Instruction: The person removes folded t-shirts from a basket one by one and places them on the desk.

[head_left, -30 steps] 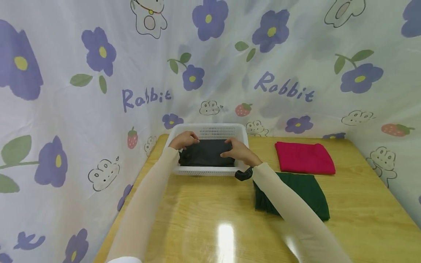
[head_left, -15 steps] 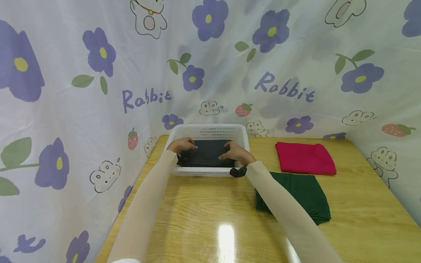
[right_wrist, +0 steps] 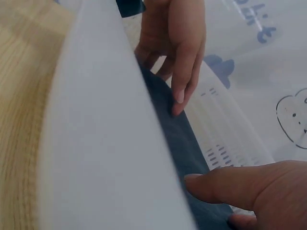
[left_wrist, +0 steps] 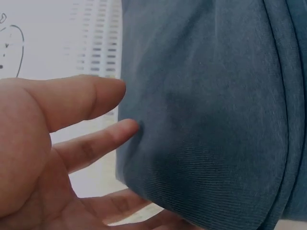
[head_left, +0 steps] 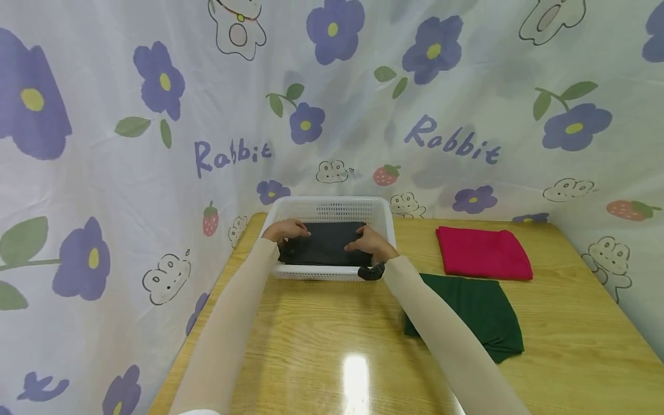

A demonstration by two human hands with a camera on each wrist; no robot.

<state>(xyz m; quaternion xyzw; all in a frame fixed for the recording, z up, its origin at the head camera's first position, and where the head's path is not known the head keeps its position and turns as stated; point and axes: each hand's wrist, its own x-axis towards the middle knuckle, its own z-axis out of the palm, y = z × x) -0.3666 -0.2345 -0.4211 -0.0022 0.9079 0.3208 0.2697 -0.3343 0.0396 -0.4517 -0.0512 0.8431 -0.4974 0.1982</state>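
A folded dark cloth (head_left: pixel 329 245) lies flat inside a white plastic basket (head_left: pixel 386 216), spanning most of its width. At its left end, my left hand (head_left: pixel 286 230) has its fingers extended. The left wrist view shows a fingertip (left_wrist: pixel 130 125) touching the cloth's edge, while lower fingers pass partly behind it. Over the right end is my right hand (head_left: pixel 369 241), thumb and fingers spread apart. In the right wrist view the right hand's extended digit (right_wrist: pixel 211 184) meets the cloth, and the basket's blurred near wall hides part of it.
To the right of the basket lies a folded red cloth (head_left: pixel 482 253). A green cloth (head_left: pixel 474 311), loosely folded, sits nearer, partly under the right sleeve (head_left: pixel 441 323). The wooden table (head_left: pixel 311 334) backs onto a printed curtain (head_left: pixel 353 104).
My left hand has lowered and shifted slightly left, its fingers flatter over the cloth. The right hand and forearm have moved a little left. The dark cloth has stayed in the basket.
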